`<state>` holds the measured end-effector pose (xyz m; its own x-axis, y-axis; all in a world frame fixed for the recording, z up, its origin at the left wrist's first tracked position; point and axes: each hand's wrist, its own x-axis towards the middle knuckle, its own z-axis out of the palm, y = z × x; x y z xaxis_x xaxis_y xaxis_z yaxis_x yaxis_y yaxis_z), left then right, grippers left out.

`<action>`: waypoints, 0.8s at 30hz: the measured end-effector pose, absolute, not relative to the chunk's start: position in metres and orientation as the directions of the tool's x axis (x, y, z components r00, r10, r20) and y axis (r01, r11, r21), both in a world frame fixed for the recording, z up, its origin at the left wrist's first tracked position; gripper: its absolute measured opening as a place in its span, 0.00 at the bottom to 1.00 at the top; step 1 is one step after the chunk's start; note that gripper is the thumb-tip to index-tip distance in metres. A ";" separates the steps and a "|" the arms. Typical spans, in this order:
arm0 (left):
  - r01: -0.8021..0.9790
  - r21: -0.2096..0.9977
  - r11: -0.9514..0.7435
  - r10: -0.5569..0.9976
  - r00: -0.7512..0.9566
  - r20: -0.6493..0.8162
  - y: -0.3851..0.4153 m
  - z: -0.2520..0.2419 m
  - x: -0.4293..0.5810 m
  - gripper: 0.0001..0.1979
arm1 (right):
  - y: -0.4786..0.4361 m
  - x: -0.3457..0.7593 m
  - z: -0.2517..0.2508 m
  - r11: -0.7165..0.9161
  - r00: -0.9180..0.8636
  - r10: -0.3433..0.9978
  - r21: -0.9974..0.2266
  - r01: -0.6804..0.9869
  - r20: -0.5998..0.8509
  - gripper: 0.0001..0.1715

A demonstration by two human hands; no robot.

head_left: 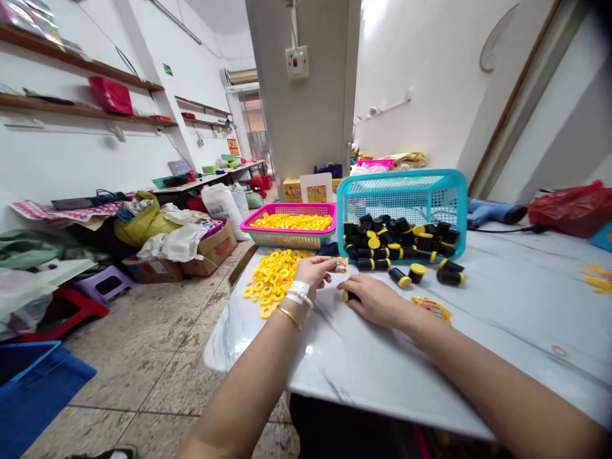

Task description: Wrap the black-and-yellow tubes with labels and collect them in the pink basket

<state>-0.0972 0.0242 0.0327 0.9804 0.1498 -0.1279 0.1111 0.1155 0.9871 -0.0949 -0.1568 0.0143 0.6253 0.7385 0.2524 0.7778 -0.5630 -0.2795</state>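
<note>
Over the marble-patterned table, my left hand pinches a small printed yellow-and-orange label by its edge. My right hand is closed around a black cylinder with a yellow end, mostly covered by the fingers. A heap of yellow plastic rings lies just left of my left hand. Beyond my right hand, several black cylinders with yellow caps lie on the table and spill from a tipped turquoise basket. A stack of printed labels lies beside my right forearm.
A pink basket full of yellow rings stands at the table's back left. A blue glue-gun-like tool and a red plastic bag lie at the back right. A blue crate and cardboard boxes stand on the floor at left.
</note>
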 end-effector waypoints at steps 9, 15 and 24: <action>0.150 0.968 0.201 0.160 0.970 -0.183 0.025 0.030 -0.096 0.15 | -0.171 -0.069 0.014 -0.396 0.870 0.371 -0.792 0.465 0.326 0.24; 0.178 0.955 0.239 0.113 0.971 -0.209 0.022 0.032 -0.099 0.13 | -0.179 -0.062 0.009 -0.516 0.868 0.431 -0.722 0.462 0.247 0.16; 0.321 0.845 0.428 -0.061 0.943 -0.328 0.019 0.038 -0.100 0.02 | -0.167 -0.063 0.019 0.360 0.971 0.187 -0.930 0.076 0.151 0.23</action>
<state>-0.1002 0.0185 0.0385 0.9428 -0.0606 -0.3279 0.3214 0.4276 0.8449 -0.0632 -0.1671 0.0188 0.9706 0.1873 0.1513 0.0756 0.3598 -0.9300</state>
